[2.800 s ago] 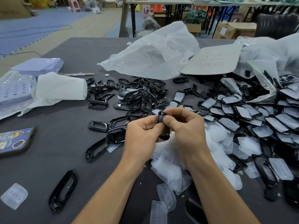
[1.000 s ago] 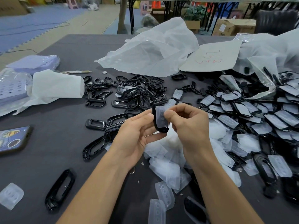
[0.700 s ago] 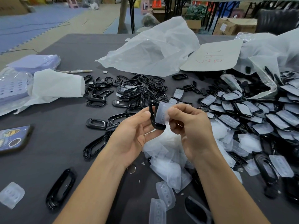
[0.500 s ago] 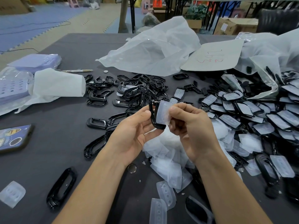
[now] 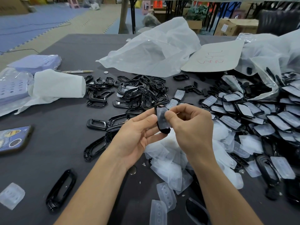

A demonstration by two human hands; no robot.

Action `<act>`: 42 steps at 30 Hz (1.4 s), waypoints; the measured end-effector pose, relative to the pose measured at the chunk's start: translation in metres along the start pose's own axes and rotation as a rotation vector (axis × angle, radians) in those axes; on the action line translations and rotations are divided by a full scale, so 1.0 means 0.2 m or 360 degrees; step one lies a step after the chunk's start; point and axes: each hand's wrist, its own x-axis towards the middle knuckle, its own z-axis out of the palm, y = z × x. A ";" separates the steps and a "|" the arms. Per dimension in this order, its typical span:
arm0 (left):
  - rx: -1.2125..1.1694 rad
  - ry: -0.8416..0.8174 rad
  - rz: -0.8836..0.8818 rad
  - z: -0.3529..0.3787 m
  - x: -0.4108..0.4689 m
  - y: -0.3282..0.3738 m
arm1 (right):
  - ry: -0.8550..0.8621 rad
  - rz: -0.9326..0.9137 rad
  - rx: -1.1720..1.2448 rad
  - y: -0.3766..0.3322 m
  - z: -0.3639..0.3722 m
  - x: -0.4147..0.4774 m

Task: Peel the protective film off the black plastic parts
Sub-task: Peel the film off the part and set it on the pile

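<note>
Roughly halfway, I'd say: bare frames (image 5: 139, 93) heaped mid-tabletop (image 5: 65, 127), and a big filmed pile (image 5: 243, 111) on the right is left to do. The left hand (image 5: 138, 133) grips one black part (image 5: 163, 130) above the discarded films (image 5: 170, 161), with the right hand (image 5: 193, 129) pinching its film (image 5: 161, 114).

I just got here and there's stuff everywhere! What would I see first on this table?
First, the two hands in the middle: the left hand holds a black plastic part while the right hand pinches its cloudy protective film. Then the big heap of film-covered parts on the right, the tangle of bare black frames behind the hands, and the white mound of peeled films under them.
</note>
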 end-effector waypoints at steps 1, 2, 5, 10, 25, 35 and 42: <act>0.0005 0.0001 0.0002 0.00 0.00 0.00 | 0.0021 -0.0020 -0.0027 0.00 0.00 0.00; 0.0009 0.0000 0.0005 0.00 0.00 0.00 | 0.0036 -0.0041 -0.0053 0.00 0.00 0.00; 0.0022 -0.0018 0.0023 0.01 0.00 -0.01 | 0.0025 -0.0066 -0.0094 0.00 0.01 -0.01; 0.0000 0.0007 0.0032 0.02 0.00 -0.01 | -0.0154 0.0030 0.0182 -0.01 0.01 0.00; 0.0063 0.0050 0.0073 0.02 0.00 -0.02 | -0.0025 -0.0176 -0.0167 -0.01 0.01 -0.02; -0.0011 0.0253 0.0086 0.02 0.01 -0.02 | -0.0355 0.0528 0.0744 -0.04 -0.05 0.04; 0.0235 0.0086 0.0089 0.01 0.01 -0.04 | -0.0129 0.0140 0.0063 -0.01 0.00 0.01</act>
